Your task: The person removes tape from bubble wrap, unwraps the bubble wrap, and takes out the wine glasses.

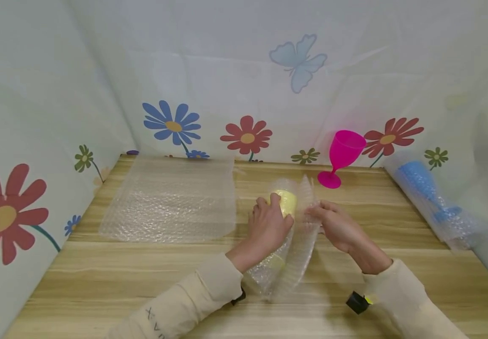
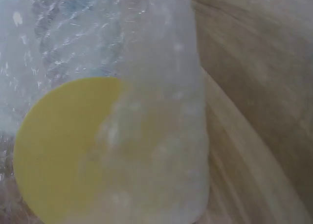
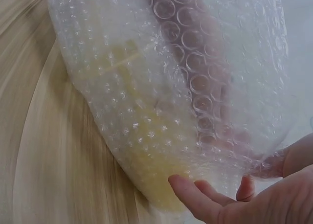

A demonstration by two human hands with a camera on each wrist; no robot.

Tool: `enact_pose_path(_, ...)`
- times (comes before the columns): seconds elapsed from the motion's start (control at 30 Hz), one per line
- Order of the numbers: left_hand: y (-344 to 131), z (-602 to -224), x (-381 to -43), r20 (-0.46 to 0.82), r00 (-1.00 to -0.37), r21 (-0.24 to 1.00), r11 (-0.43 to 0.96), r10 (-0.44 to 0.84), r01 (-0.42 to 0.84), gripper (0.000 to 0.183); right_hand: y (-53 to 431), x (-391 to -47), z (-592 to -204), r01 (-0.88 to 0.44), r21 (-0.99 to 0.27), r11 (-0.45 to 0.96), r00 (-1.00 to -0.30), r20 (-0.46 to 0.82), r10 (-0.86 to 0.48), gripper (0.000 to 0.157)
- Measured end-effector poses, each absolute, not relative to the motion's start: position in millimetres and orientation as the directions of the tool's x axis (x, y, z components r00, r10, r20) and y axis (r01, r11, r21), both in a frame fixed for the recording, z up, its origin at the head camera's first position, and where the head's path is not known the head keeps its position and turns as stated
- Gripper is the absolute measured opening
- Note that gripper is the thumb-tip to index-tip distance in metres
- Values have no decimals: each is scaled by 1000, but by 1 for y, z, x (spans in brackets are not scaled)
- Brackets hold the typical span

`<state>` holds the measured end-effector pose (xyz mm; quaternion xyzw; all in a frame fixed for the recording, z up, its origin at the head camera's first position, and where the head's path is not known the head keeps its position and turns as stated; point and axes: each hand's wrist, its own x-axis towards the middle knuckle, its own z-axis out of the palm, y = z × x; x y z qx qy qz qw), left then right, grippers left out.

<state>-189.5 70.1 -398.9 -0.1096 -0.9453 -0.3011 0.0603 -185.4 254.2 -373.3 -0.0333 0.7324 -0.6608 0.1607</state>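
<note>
A yellow goblet (image 1: pixel 287 202) lies on the table, partly rolled in a sheet of bubble wrap (image 1: pixel 302 247). Its cup end points away from me, and its round foot (image 2: pixel 61 145) shows bare on one side in the left wrist view, covered by wrap on the other. My left hand (image 1: pixel 266 228) grips the goblet from above, fingers bent over the wrapped cup. With thumb and fingers my right hand (image 1: pixel 340 227) pinches the raised loose edge of the wrap, just right of the goblet. Through the film in the right wrist view, the goblet (image 3: pixel 151 170) looks blurred.
A pink goblet (image 1: pixel 347 148) stands upright at the back. Along the right edge lies a blue goblet (image 1: pixel 419 181) rolled in bubble wrap. A flat bubble wrap sheet (image 1: pixel 176 202) is spread on the left of the wooden table (image 1: pixel 142 282). Flowered cloth (image 1: pixel 210 84) hangs behind.
</note>
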Motion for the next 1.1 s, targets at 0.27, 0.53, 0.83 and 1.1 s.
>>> enact_pose_path(0.27, 65, -400, -197, 34, -992, 757, 645, 122, 106, 67, 255, -185, -368, 155, -982, 103, -939, -179, -293, 23)
enact_pose_path(0.53, 63, -397, -199, -33, -994, 803, 594, 106, 37, 70, 261, -186, -365, 154, -983, 98, -937, -177, -302, 29)
enact_pose_path(0.83, 66, -401, -187, 108, -982, 783, 596, 153, 179, 59, 255, -185, -367, 133, -989, 61, -942, -145, -303, 30)
enact_pose_path(1.1, 70, -405, -184, 157, -974, 740, 633, 165, 226, 68, 256, -184, -365, 149, -986, 68, -944, -163, -288, 29)
